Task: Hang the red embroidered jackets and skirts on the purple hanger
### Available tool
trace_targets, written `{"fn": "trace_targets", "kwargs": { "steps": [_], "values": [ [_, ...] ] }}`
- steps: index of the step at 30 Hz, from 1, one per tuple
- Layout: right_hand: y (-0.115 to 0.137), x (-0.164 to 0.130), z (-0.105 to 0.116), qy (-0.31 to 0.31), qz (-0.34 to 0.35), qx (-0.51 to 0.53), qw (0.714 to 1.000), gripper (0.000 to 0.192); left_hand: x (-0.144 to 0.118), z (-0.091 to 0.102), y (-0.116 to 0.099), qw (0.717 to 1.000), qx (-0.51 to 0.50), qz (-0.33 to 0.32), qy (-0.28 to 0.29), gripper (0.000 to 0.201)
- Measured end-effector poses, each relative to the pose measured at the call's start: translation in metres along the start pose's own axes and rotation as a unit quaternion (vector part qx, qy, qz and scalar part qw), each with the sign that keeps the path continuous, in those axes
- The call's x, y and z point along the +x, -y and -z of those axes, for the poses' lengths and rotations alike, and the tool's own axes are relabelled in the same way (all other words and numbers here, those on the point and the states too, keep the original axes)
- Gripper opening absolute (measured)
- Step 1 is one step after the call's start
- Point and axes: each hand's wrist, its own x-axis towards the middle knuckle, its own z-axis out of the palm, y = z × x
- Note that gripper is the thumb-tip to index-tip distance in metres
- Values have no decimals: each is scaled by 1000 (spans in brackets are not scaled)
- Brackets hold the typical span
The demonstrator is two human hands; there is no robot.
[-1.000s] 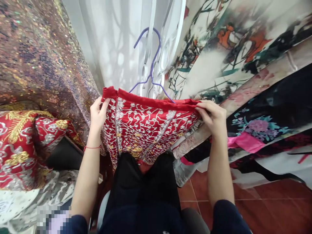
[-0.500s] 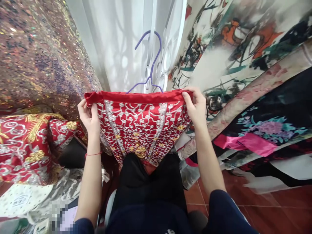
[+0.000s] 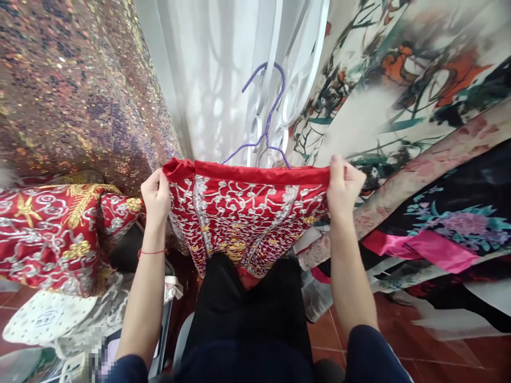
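A red skirt [image 3: 243, 199] with silver and gold embroidery hangs down over my knees. Its plain red waistband is stretched nearly straight between my hands. My left hand [image 3: 155, 196] is closed in a fist on the left end of the waistband, where the cloth bunches above the thumb. At the opposite end, my right hand [image 3: 344, 189] grips the waistband with curled fingers and the thumb pointing up. Behind the skirt, a purple hanger [image 3: 266, 133] shows its hook and shoulders; the lower part is hidden by the cloth.
On the left, a matching red embroidered garment [image 3: 43, 234] lies above a white dotted cloth [image 3: 50, 316]. Sequined fabric [image 3: 91, 96] hangs behind it. White openwork panels [image 3: 305, 58] stand ahead. Printed fabric [image 3: 355, 133] and dark floral clothes [image 3: 459, 213] hang on the right.
Both hands have gone from pinching the waistband ends to fuller, fist-like grips. The waistband is pulled slightly wider. The whole view has shifted, so the hanger and skirt appear farther right and lower.
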Motion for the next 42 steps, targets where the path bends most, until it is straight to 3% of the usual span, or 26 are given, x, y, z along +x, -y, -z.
{"fn": "trace_targets", "kwargs": {
  "steps": [3, 5, 8, 13, 15, 18, 21, 24, 26, 30, 34, 39, 42],
  "values": [
    [8, 4, -2, -51, 13, 5, 999, 58, -8, -9, -6, 987, 51, -40, -150, 46],
    [6, 6, -8, -27, 13, -32, 999, 58, -10, -19, -5, 966, 82, -43, -243, 46],
    [-1, 1, -17, 42, 14, -112, 993, 54, -16, -30, 0, 950, 120, -38, -285, 48],
    [20, -32, -27, -47, 135, -220, 965, 30, -24, -21, 3, 981, 113, -58, -145, 51],
    [44, -45, -36, -1, 202, -192, 960, 26, -18, -16, -4, 992, 88, -46, -75, 50],
    [89, -55, -64, 162, 281, -66, 944, 24, -1, -17, -20, 996, 75, -27, 29, 44],
    [129, -56, -106, 247, 226, -18, 942, 26, 13, -23, -37, 989, 77, -44, 115, 38],
    [151, -57, -143, 259, 81, -1, 962, 20, 13, -22, -47, 981, 79, -69, 164, 32],
    [155, -58, -154, 267, 28, 8, 963, 14, 4, -15, -51, 977, 94, -81, 176, 26],
    [153, -69, -140, 294, 40, 47, 954, 14, -34, -1, -55, 964, 154, -148, 157, 25],
    [150, -101, -117, 258, 67, 93, 959, 23, -75, 7, -62, 949, 174, -206, 163, 39],
    [145, -158, -111, 167, 67, 65, 981, 24, -113, 21, -66, 951, 179, -165, 190, 27],
    [138, -186, -106, 151, 55, 71, 984, 25, -143, 32, -63, 954, 177, -119, 210, 33]
  ]
}}
